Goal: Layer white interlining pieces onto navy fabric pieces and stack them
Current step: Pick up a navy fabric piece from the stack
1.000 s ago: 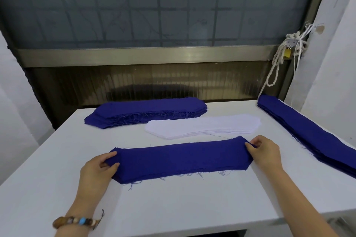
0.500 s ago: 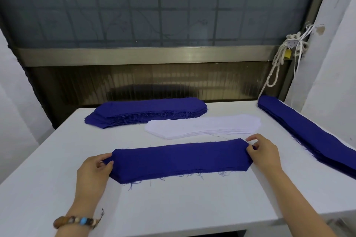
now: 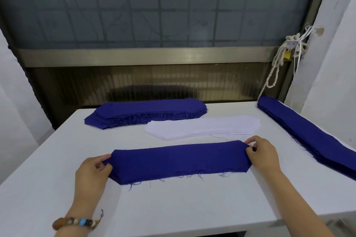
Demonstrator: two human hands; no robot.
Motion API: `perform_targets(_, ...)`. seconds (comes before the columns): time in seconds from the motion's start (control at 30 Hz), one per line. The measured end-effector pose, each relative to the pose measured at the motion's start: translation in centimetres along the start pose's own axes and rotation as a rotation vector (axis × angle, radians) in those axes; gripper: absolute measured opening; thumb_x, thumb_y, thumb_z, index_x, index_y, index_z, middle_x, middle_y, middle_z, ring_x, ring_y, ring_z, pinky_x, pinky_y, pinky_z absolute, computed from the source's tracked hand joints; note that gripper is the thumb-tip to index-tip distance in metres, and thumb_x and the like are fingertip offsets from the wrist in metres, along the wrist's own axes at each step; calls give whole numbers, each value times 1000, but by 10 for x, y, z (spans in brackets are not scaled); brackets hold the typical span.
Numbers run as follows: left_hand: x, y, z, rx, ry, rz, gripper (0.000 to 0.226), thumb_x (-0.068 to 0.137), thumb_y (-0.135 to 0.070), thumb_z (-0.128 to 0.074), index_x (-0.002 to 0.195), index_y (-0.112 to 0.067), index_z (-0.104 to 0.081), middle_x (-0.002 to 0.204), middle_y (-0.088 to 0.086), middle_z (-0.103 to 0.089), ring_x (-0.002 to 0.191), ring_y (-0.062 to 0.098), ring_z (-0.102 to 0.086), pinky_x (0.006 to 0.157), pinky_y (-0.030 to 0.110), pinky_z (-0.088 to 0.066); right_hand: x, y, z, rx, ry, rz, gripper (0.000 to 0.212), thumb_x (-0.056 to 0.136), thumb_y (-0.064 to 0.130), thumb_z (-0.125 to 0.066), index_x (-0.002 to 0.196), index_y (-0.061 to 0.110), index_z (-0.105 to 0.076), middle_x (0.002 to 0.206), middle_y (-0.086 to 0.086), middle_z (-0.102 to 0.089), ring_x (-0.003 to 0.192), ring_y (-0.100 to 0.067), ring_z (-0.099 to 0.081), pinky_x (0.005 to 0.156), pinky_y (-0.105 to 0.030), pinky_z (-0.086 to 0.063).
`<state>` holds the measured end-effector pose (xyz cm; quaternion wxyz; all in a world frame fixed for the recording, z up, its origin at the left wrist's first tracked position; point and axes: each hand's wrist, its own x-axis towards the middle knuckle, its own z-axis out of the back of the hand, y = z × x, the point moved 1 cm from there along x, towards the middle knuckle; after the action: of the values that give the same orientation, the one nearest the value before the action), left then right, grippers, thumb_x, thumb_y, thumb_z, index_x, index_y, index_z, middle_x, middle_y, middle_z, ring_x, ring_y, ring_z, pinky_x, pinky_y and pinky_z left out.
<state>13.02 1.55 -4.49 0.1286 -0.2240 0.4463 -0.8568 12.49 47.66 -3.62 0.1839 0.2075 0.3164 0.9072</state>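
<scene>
A long navy fabric piece [image 3: 179, 159] with frayed edges lies flat across the middle of the white table [image 3: 173, 204]. My left hand [image 3: 91, 173] pinches its left end between thumb and fingers. My right hand [image 3: 263, 154] pinches its right end. Just behind it lies a stack of white interlining pieces [image 3: 202, 127]. A thick pile of navy pieces [image 3: 146, 111] sits at the back left, and another navy stack [image 3: 308, 134] runs along the table's right edge.
A metal-framed window and a ribbed panel [image 3: 154, 82] stand behind the table. A white rope with a padlock [image 3: 285, 57] hangs at the back right. White walls close in on both sides. A bead bracelet [image 3: 77, 222] is on my left wrist.
Both hands slid outward to the very ends of the navy piece, and their grip changed from resting on it to pinching its tips. The piece shifted a little away from me.
</scene>
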Motion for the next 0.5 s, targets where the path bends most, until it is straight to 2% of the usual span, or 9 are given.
perform_targets(0.07,1,1,1,7,-9,-10,29,85,2,-63,109,-10,-74,82,1,-62,72,9,-56,66,18,-38,0,0,0,-5,3,0,18,82,3,-55,92,16,-64,71,-4,-56,62,-14,-53,53,-25,-37)
perform_targets(0.2,-1,-3,0,60,21,-94,30,85,7,-62,110,-6,-73,94,3,-61,79,18,-57,70,23,-40,0,1,0,-1,-8,8,19,81,2,-57,92,15,-65,82,-7,-53,63,-14,-52,57,-26,-37)
perform_targets(0.33,-1,-3,2,196,-4,-242,37,79,13,-64,108,-8,-74,104,11,-64,95,28,-56,80,34,-44,-4,3,3,8,-45,56,22,83,-2,-57,93,15,-66,95,-5,-46,78,-18,-49,74,-30,-45)
perform_targets(0.4,-2,-5,2,242,2,-269,36,81,7,-66,105,-18,-75,100,1,-63,94,24,-54,78,38,-45,-6,5,3,-32,-54,123,23,84,-3,-57,92,16,-67,92,-3,-48,88,-19,-46,78,-32,-46)
perform_targets(0.5,-6,-12,0,243,79,-343,21,83,-14,-75,101,-26,-75,93,-15,-62,89,14,-54,77,33,-44,-8,8,4,-43,-19,247,17,87,2,-61,90,18,-67,86,1,-53,85,-17,-47,75,-24,-40)
